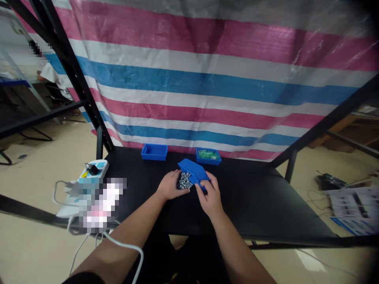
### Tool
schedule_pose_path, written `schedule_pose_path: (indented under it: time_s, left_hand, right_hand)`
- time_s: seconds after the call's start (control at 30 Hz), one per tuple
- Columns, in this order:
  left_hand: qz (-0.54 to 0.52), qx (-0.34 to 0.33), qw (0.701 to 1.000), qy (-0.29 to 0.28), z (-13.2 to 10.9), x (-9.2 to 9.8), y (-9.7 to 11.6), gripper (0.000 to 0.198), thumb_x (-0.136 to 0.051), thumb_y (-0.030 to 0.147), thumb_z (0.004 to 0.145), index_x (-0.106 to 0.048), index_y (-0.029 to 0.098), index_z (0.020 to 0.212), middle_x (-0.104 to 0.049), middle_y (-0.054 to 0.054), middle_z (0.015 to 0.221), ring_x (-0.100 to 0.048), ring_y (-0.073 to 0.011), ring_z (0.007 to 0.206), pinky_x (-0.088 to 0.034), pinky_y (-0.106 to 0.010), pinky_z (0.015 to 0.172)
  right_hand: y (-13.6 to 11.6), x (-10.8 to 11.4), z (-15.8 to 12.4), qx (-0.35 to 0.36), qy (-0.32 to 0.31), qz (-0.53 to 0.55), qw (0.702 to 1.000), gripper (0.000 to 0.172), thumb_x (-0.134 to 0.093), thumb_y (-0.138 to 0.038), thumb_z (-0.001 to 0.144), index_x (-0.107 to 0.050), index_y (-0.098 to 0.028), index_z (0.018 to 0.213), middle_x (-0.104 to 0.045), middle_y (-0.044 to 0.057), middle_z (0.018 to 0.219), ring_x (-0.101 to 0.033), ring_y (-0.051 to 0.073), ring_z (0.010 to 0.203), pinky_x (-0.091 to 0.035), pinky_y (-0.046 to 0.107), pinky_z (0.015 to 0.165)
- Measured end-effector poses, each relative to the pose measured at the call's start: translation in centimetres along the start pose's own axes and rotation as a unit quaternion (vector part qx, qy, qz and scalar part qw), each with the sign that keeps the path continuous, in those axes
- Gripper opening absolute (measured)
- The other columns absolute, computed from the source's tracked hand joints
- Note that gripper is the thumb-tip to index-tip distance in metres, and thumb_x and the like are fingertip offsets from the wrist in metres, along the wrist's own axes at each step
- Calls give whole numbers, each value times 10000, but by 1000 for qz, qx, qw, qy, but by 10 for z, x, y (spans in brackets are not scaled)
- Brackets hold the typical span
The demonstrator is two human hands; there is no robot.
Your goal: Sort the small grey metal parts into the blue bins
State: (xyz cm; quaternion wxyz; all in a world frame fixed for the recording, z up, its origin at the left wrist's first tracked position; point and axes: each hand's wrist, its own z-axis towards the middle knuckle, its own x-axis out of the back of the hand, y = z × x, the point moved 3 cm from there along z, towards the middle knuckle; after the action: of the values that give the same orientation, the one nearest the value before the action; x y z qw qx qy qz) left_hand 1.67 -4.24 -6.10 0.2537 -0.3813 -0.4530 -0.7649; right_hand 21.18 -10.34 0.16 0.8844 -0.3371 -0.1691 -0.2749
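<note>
In the head view, my right hand (211,194) grips a small blue plastic bin (194,170), fingers and thumb closed on its near right side. The bin is tipped on its side, its opening turned to the left. A heap of small silvery screws (184,180) lies at that opening, over the black tabletop. My left hand (171,185) curves around the left side of the heap, thumb and fingers apart and touching the screws. Whether some screws are still inside the bin is hidden.
At the table's back edge stand an empty blue bin (154,152) and a blue bin with green pieces (208,156). Power strips (94,170) and white cables (124,245) lie at the left. A striped sheet (189,86) hangs behind; a person (55,77) is far left.
</note>
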Motion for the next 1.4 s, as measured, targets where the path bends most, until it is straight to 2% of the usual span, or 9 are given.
schedule_pose_path:
  time_s: [0.2, 0.47, 0.67, 0.8, 0.93, 1.0, 1.1, 1.23, 1.4]
  left_hand:
    - [-9, -2, 1000, 1, 0, 2, 1, 1041, -690, 768, 683, -453, 129, 1469, -521, -210, 1459, -488, -384, 1360, -335, -525, 1184]
    - [-12, -15, 1000, 3, -1, 4, 2, 1017, -709, 740, 687, -447, 161, 1480, -539, -184, 1451, -500, -362, 1353, -346, -507, 1172]
    - [-23, -8, 1000, -17, 1, 6, 2, 1026, -725, 731, 677, -438, 178, 1491, -501, -173, 1492, -463, -361, 1389, -332, -516, 1178]
    - [-50, 3, 999, -20, 2, 8, 0, 1080, -743, 735, 653, -421, 151, 1502, -490, -191, 1497, -451, -370, 1396, -325, -516, 1189]
    - [-112, 20, 993, 14, 0, 10, -6, 1023, -744, 659, 720, -377, 146, 1525, -444, -192, 1529, -413, -364, 1424, -335, -507, 1190]
    - [-159, 19, 986, 45, -1, 10, -9, 960, -732, 586, 779, -336, 161, 1544, -438, -183, 1534, -426, -345, 1417, -345, -499, 1184]
    - [-232, 13, 968, 94, -1, 12, -11, 813, -678, 458, 875, -306, 209, 1553, -491, -150, 1495, -475, -297, 1381, -377, -475, 1160]
    - [-231, 16, 964, 130, 1, 14, -12, 563, -585, 382, 949, -441, 252, 1477, -545, -113, 1430, -518, -258, 1327, -392, -457, 1142]
    - [-183, 46, 969, 160, 4, 14, -17, 235, -553, 378, 961, -688, 224, 1077, -654, -94, 1176, -614, -247, 1136, -472, -416, 1038]
  right_hand:
    - [18, 9, 0, 12, -32, 14, 999, 72, -620, -270, 916, -613, -231, 856, -518, 136, 1380, -559, 301, 1249, -484, 496, 1041]
    - [33, 18, 3, -5, -12, 34, 999, 85, -641, -284, 889, -622, -226, 830, -553, 130, 1354, -581, 306, 1224, -475, 477, 1037]
    - [60, 22, 0, -99, 46, 41, 993, 196, -666, -372, 857, -567, -217, 791, -557, 143, 1307, -597, 304, 1162, -516, 452, 943]
    - [87, 21, 0, -211, 133, 108, 962, 311, -683, -467, 831, -503, -215, 814, -582, 120, 1224, -620, 255, 1052, -537, 410, 879]
    - [98, 2, 6, -319, 163, 314, 879, 378, -722, -516, 806, -485, -224, 844, -614, 5, 936, -625, 176, 872, -577, 399, 827]
    - [96, -11, 12, -352, 158, 395, 834, 404, -756, -534, 774, -507, -223, 841, -600, -18, 868, -618, 165, 837, -601, 402, 792]
    - [91, -29, 23, -379, 128, 441, 803, 424, -815, -526, 715, -539, -219, 811, -580, -26, 849, -600, 156, 815, -623, 387, 751]
    - [90, -48, 35, -383, 63, 439, 810, 436, -834, -533, 682, -546, -220, 778, -524, -41, 778, -562, 142, 741, -631, 358, 685]
    - [94, -59, 42, -332, -12, 419, 845, 394, -771, -558, 746, -562, -234, 823, -509, -36, 788, -558, 153, 744, -627, 365, 696]
